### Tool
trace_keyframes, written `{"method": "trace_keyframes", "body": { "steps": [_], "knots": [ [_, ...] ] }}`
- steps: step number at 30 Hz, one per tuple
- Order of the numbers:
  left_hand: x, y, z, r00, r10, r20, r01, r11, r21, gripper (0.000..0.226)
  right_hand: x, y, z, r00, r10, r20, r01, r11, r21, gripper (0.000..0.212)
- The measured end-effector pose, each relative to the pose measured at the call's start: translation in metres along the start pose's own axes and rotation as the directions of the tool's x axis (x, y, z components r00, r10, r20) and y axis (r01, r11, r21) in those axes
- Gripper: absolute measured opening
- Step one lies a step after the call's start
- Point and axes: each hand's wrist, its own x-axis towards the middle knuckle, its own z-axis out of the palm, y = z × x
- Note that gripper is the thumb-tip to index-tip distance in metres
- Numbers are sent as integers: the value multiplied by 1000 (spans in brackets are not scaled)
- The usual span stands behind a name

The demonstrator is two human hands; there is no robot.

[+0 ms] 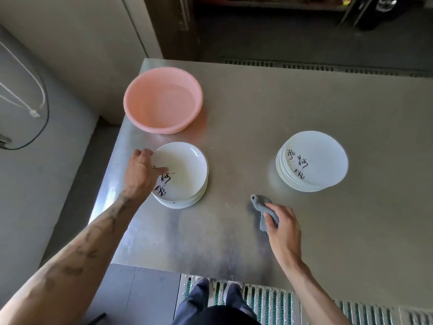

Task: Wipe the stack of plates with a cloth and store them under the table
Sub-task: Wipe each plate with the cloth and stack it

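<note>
On the table's [304, 249] left side, my left hand [140, 171] grips the top plate [187, 170] of the left stack [180, 202] at its left rim. My thumb lies across the inside of the plate, over the black brush writing, and my fingers curl round the rim's outer edge. My forearm reaches in from the lower left corner.

My right hand [283, 228] is closed round a grey cloth [259, 202]. The bunched part is under my curled fingers. Its free end lies on the steel, pointing away from me and a little left. Hand and cloth sit near the front middle of the table, between the two stacks and closer to me than either, touching neither.

Well apart to the right stands the right stack [314, 160], white plates with the same black writing on the top one's left side. Just behind the left stack, near the table's far left corner, is a pink basin [164, 99]; whether it holds water I cannot tell.

Below the table's front edge, my shoes [232, 287] stand on a metal floor grating [269, 303].
</note>
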Motion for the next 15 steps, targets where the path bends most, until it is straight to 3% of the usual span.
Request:
{"method": "trace_keyframes", "body": {
  "steps": [7,15],
  "knots": [
    [7,1,-4,998,-52,25,53,997,-49,68,-5,-8,3,1000,-7,-6,7,1000,-14,28],
    [8,-11,-12,975,-215,60,223,925,-308,42,-9,-11,5,1000,-11,-3,11,1000,9,31]
  ]
}}
